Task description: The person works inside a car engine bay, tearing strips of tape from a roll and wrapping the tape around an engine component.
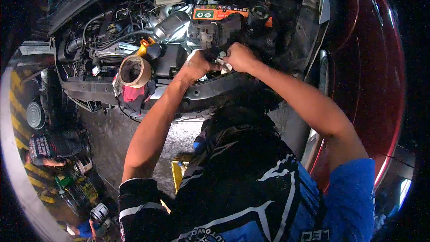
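Both hands meet low over the front of a car's engine bay, just behind the black front crossmember [215,87]. My left hand [195,66] is closed, its fingertips pointing right towards a small white piece [226,67]; what they grip is hidden. My right hand [241,58] pinches at the upper edge of that white piece, and I cannot tell whether it is cloth or paper. Just beyond the hands sits a dark module with connectors [207,34]. The battery with an orange label [219,13] lies behind it.
To the left, a beige round tub or roll [135,71] rests on the front edge above a red and dark cloth [134,93]. A silver shield [171,27] and yellow cap [143,47] stand nearby. A red car [371,62] flanks the right; another person [51,145] is at lower left.
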`<state>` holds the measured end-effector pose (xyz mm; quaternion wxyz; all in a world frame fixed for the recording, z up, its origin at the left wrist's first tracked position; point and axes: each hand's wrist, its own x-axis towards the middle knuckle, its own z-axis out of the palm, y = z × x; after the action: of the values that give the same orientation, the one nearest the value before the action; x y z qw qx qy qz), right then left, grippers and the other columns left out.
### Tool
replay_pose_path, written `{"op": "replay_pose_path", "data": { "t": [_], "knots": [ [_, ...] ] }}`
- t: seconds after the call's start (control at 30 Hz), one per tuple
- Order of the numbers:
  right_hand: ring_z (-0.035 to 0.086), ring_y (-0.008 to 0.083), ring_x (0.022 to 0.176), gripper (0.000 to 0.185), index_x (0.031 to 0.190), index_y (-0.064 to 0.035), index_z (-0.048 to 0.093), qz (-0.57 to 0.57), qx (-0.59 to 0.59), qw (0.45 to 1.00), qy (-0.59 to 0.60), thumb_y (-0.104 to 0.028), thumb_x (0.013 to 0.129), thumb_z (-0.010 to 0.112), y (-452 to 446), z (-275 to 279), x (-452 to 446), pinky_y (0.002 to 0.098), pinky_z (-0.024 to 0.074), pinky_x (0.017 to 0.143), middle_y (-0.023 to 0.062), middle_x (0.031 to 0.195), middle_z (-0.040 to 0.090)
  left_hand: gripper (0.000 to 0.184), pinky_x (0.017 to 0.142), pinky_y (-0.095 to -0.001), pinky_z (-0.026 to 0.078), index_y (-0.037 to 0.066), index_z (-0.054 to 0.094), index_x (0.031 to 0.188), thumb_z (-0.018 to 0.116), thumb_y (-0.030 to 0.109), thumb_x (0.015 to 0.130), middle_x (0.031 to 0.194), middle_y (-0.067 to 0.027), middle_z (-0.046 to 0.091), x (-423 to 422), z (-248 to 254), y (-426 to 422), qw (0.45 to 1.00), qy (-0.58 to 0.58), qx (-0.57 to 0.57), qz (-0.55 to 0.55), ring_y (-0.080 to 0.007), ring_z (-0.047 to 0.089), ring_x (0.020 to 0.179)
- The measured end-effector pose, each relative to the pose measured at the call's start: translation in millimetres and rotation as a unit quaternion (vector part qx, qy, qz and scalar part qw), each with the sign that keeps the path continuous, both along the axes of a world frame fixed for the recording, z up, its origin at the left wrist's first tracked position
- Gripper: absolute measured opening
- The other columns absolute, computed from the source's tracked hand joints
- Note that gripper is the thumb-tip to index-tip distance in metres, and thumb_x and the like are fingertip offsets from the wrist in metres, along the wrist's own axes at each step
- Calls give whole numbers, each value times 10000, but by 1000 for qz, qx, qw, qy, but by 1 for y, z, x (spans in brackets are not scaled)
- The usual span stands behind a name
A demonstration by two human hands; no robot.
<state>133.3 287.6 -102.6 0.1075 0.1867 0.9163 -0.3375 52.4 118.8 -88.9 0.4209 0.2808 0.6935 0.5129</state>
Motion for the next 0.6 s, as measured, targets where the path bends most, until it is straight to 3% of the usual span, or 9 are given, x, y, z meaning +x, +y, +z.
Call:
{"op": "replay_pose_path", "data": {
  "t": [0.03,0.17,0.27,0.37,0.43,0.6],
  "knots": [
    [670,376,804,298,775,36,672,-8,-6,1000,17,-243,739,769,-3,13,4,456,509,716,225,808,680,383,808,-350,505,-22,684,1080,770,97,727,988,-135,727,-1,3,-1,998,57,-30,-5,-220,668,869],
    [673,356,783,306,808,27,696,15,-33,999,9,-251,726,793,1,14,5,438,511,701,216,798,685,399,848,-415,508,-55,662,1057,707,246,799,1013,-269,675,-9,-13,-2,966,224,-132,19,-379,653,1011],
    [665,338,712,307,840,26,711,64,-17,998,-21,-244,727,803,3,14,2,433,511,677,210,782,685,396,842,-428,512,-57,662,1025,716,266,801,978,-272,677,-11,-25,-1,948,245,-188,75,-372,663,983],
    [643,315,632,320,862,33,719,120,-10,989,-89,-248,736,808,6,19,-3,432,508,650,200,740,679,398,826,-443,516,-58,659,993,720,288,805,959,-280,672,-12,-20,2,930,302,-207,26,-395,655,977],
    [625,302,588,336,861,42,717,138,-26,982,-124,-257,741,812,8,20,-7,433,503,633,190,709,674,374,812,-447,518,-38,663,999,723,276,804,961,-271,673,-9,-13,5,932,276,-231,42,-407,647,972],
    [633,308,625,413,879,63,702,248,17,948,-196,-317,752,805,12,14,-17,439,491,631,177,743,689,276,777,-459,517,30,676,1012,705,191,791,946,-249,676,-2,-2,11,940,258,-219,42,-425,637,949]
  ]
}}
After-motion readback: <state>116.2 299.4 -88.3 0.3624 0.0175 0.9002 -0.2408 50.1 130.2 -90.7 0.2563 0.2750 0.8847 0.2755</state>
